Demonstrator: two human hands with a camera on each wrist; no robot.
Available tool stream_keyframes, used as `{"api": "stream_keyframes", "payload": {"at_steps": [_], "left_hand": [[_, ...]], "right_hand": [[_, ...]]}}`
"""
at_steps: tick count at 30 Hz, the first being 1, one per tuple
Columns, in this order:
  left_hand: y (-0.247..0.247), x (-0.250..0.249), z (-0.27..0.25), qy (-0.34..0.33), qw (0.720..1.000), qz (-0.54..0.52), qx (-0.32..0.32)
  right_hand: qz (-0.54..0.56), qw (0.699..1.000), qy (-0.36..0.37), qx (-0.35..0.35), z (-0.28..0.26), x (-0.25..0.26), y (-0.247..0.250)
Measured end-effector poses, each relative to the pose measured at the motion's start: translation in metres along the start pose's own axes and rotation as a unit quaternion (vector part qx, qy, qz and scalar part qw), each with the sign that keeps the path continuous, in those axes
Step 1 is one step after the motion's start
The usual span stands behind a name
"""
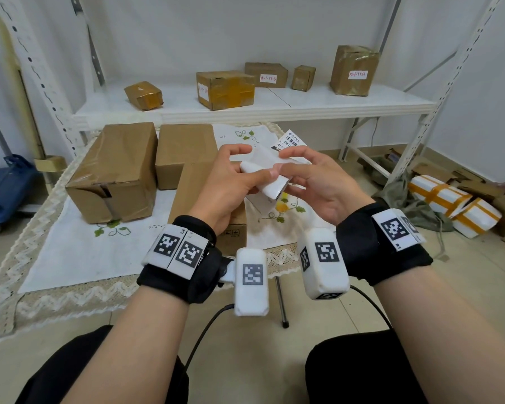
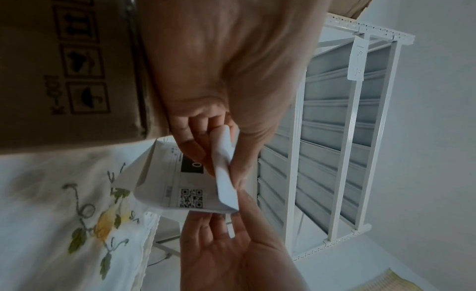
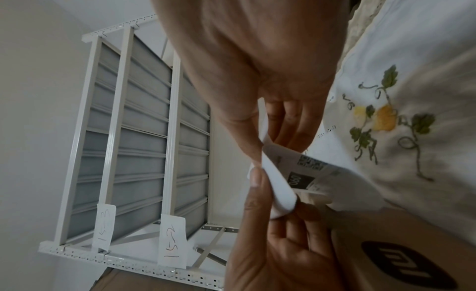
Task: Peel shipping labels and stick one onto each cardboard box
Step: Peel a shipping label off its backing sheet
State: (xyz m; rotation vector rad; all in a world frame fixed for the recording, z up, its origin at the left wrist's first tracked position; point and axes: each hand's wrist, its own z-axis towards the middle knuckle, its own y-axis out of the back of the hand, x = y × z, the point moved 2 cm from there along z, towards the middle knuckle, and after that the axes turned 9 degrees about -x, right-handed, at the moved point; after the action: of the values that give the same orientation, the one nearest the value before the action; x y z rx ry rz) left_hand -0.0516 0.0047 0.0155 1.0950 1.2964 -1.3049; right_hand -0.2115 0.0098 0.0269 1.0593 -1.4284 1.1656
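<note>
Head view: a white shipping label, curled and still on its backing sheet, is held in the air between both hands above a cloth-covered table. The left hand pinches the label's left part between thumb and curled fingers. The right hand pinches its right edge, thumb against fingertips. From the left wrist view, the label's printed face shows a QR code and a black block, and one corner is bent back over the thumb.

Just beneath the hands, a cardboard box with printed handling symbols lies on the table. Left of it sits a large taped box, and behind it a medium box. Another printed label lies on the embroidered cloth at the far side of the table. Beyond, a white metal shelf carries five smaller boxes, three of them bearing handwritten white tags. White parcels with orange tape lie on the floor at the right.
</note>
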Motion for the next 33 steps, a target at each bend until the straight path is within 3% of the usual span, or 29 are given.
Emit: {"api": "stream_keyframes", "payload": {"at_steps": [16, 33], "left_hand": [[0.0035, -0.0009, 0.0029, 0.001, 0.999, 0.044, 0.012], [0.0023, -0.0025, 0.0027, -0.011, 0.996, 0.090, 0.016]], "right_hand": [[0.022, 0.998, 0.021, -0.048, -0.0017, 0.0019, -0.0015], [0.077, 0.990, -0.004, -0.114, 0.0035, 0.0009, 0.0051]]}}
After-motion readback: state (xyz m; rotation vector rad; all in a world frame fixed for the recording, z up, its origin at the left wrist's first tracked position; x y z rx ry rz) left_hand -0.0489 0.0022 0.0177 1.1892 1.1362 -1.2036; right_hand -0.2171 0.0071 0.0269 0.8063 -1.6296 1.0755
